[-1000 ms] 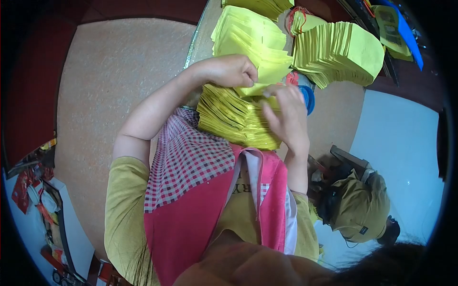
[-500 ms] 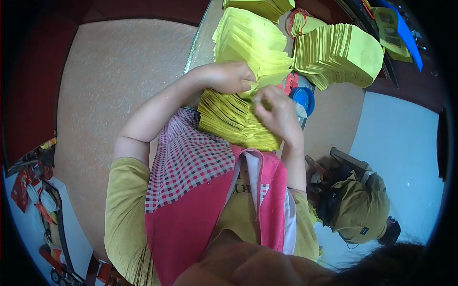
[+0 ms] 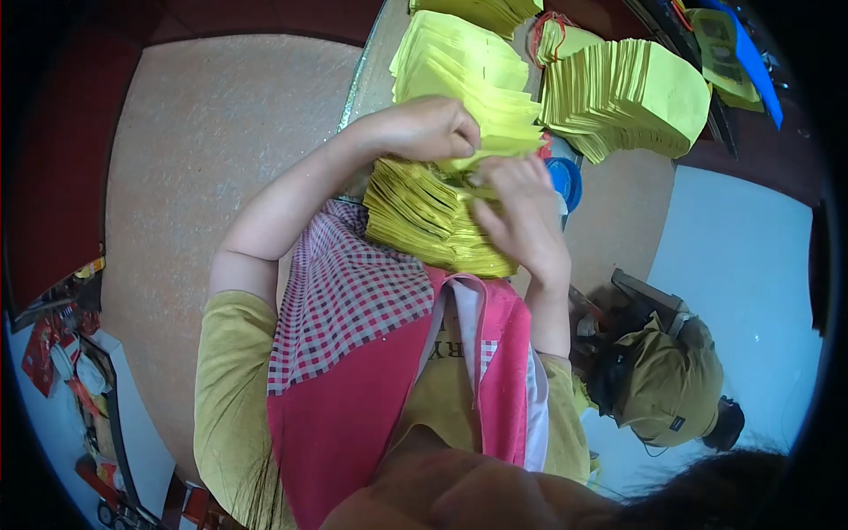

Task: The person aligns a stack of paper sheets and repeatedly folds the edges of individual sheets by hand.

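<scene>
My left hand [image 3: 435, 130] is closed in a fist at the near edge of a fanned stack of light yellow paper sheets [image 3: 468, 66]. Whatever its fingers may hold is hidden. Close beside it, my right hand [image 3: 527, 212] has its thumb apart from its fingers, and the fingertips are blurred. It hovers over the right side of a darker yellow stack of folded paper [image 3: 424, 212], which stands against my apron. I see nothing held in the right hand.
A larger fanned yellow stack [image 3: 623, 97] stands at the right, near a small bundle with red string [image 3: 552, 40]. A round blue container [image 3: 565, 184] sits by the table edge. At the lower right, another person [image 3: 667, 384] bends over.
My left fist has risen slightly away from the darker stack. My right hand has shifted a little right, its fingers opening from a pinch.
</scene>
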A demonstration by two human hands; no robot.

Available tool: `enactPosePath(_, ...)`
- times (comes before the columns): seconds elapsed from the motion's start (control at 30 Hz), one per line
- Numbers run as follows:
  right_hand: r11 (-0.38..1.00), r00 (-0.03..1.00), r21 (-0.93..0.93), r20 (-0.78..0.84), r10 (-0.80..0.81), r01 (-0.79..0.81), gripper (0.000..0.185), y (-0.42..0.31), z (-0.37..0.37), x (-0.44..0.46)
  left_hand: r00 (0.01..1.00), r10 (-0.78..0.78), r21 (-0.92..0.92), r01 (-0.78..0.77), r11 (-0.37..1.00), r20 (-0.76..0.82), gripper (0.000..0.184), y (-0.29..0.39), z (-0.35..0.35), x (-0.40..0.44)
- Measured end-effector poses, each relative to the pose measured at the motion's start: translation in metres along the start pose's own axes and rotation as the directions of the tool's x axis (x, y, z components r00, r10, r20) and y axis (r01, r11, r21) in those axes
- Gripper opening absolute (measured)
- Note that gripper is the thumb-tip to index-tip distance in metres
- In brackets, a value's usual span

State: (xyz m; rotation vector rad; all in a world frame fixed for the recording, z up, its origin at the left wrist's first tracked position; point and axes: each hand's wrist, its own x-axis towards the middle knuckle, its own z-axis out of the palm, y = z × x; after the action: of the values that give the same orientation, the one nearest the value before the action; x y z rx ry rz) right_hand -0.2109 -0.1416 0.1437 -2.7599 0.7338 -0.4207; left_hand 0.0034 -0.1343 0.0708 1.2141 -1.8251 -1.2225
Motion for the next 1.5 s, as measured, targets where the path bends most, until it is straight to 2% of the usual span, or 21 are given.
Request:
enactPosePath(0.03,1.0,0.989,0.02,0.146,-0.004,0.001,0.012,0.005,0.008,-0.003,1.0,0.003,0.001,-0.003,1.0,0.004,0.016,-0.001,0.002,0.003)
enactPosePath(0.1,1.0,0.957,0.023,0.29,-0.018,0.011,0.012,0.012,0.019,-0.005,0.835,0.401,0.577,-0.126,0.807,-0.378,0.016,0.002,0.003,0.008)
enactPosePath(0.13,0.999,0.956,0.026,0.292,-0.026,0.019,0.012,0.013,0.018,-0.004,0.833,0.398,0.579,-0.119,0.807,-0.383,0.016,0.006,0.001,0.008)
enactPosePath(0.2,0.966,0.95,0.194,0.292,0.108,-0.169,0.015,0.012,0.013,-0.003,0.876,0.128,0.023,-0.133,0.991,-0.464,0.016,0.021,-0.005,0.0)
enactPosePath(0.27,0.953,0.952,0.216,0.266,0.15,-0.211,0.017,0.011,0.01,0.001,0.945,0.01,-0.152,-0.063,0.986,-0.327,0.021,0.032,-0.021,-0.012)
enactPosePath(0.33,0.94,0.952,0.234,0.238,0.191,-0.247,0.018,0.014,0.009,0.003,0.982,-0.124,-0.155,0.146,0.977,0.142,0.026,0.028,-0.031,-0.017)
enactPosePath(0.37,0.945,0.97,0.243,0.162,0.183,-0.219,0.017,0.016,0.013,0.004,0.979,-0.055,-0.176,0.09,0.98,0.195,0.031,0.013,-0.023,-0.017)
enactPosePath(0.4,0.949,0.982,0.253,0.086,0.17,-0.187,0.017,0.017,0.016,0.005,0.98,-0.058,-0.175,0.092,0.98,0.19,0.031,0.009,-0.017,-0.016)
enactPosePath(0.47,0.951,0.978,0.246,0.136,0.158,-0.188,0.015,0.017,0.019,0.004,0.982,-0.067,0.147,0.041,0.988,0.175,0.03,0.008,-0.007,-0.011)
enactPosePath(0.67,0.976,0.975,0.175,0.203,0.089,-0.126,0.012,0.016,0.017,-0.004,0.988,-0.069,0.011,0.068,0.998,0.14,0.024,0.003,-0.002,-0.012)
enactPosePath(0.83,0.973,0.99,0.18,0.039,0.138,-0.142,0.018,0.028,0.021,0.002,0.958,-0.137,-0.025,0.148,0.989,0.253,0.018,0.018,-0.002,-0.009)
enactPosePath(0.9,0.971,0.991,0.195,0.027,0.133,-0.136,0.017,0.022,0.014,0.004,0.977,-0.1,-0.166,0.132,0.977,0.189,0.017,0.006,0.001,-0.008)
enactPosePath(1.0,1.0,0.999,-0.011,-0.05,-0.014,0.014,0.019,0.008,0.004,-0.002,0.997,-0.039,-0.099,0.045,0.994,0.06,0.016,0.001,-0.002,-0.007)
enactPosePath(1.03,1.0,0.998,0.012,0.067,-0.008,0.008,0.019,0.006,0.007,-0.005,0.997,-0.035,-0.1,0.041,0.994,0.064,0.016,-0.001,-0.001,-0.003)
enactPosePath(1.1,0.998,0.952,0.066,0.305,0.002,-0.023,0.019,0.008,0.017,-0.006,0.974,0.04,0.223,0.011,0.975,-0.225,0.017,-0.002,0.0,0.007)
enactPosePath(1.13,0.998,0.953,0.063,0.302,0.001,-0.021,0.019,0.008,0.017,-0.006,0.973,0.044,0.226,0.008,0.974,-0.227,0.017,0.0,0.0,0.009)
enactPosePath(1.2,0.996,0.959,0.053,0.277,0.058,-0.076,0.017,0.009,0.018,-0.005,0.845,0.312,0.375,-0.145,0.915,-0.435,0.017,0.008,-0.003,0.007)
enactPosePath(1.23,0.978,0.937,0.11,0.323,0.133,-0.176,0.026,0.012,0.019,-0.006,0.899,0.12,0.081,-0.094,0.992,-0.42,0.018,0.018,-0.005,0.001)
enactPosePath(1.27,0.977,0.936,0.112,0.323,0.136,-0.181,0.026,0.012,0.017,-0.004,0.902,0.119,0.08,-0.094,0.992,-0.416,0.018,0.021,-0.011,-0.003)
enactPosePath(1.33,0.948,0.94,0.207,0.293,0.177,-0.243,0.036,0.013,0.008,0.001,0.998,-0.006,-0.401,-0.017,0.916,-0.055,0.019,0.018,-0.025,-0.012)
enactPosePath(1.5,0.951,0.954,0.216,0.251,0.167,-0.224,0.033,0.019,0.018,0.005,0.97,-0.074,-0.105,0.101,0.989,0.23,0.031,0.006,-0.016,-0.017)
